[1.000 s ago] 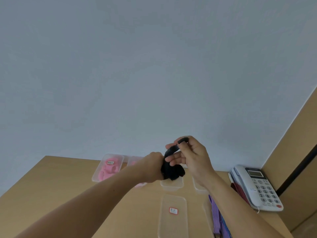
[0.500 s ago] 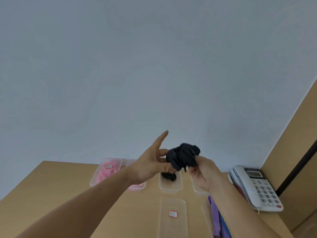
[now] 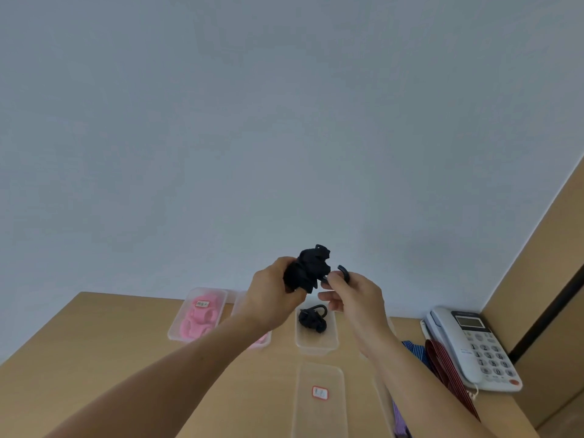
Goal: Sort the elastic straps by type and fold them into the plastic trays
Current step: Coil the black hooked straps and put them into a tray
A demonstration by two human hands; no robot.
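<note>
Nearest, a clear labelled tray (image 3: 319,377) lies on the wooden table (image 3: 94,343), with striped straps (image 3: 442,368) to its right. Above the table, the left hand (image 3: 271,295) grips a crumpled, bunched black elastic strap (image 3: 311,270), and the right hand (image 3: 350,295) pinches its loose curled end. Beyond, a second tray (image 3: 316,344) holds another bundled black strap (image 3: 313,320); the far-left tray (image 3: 173,330) holds pink straps (image 3: 196,322).

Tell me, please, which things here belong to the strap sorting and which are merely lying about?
Belongs to the job:
- black strap bundle, gripped by the left hand, its end pinched by the right hand
- folded black strap in the middle tray
- pink straps in the far-left tray
- empty labelled tray
- striped straps

Just lying about:
- telephone
</note>
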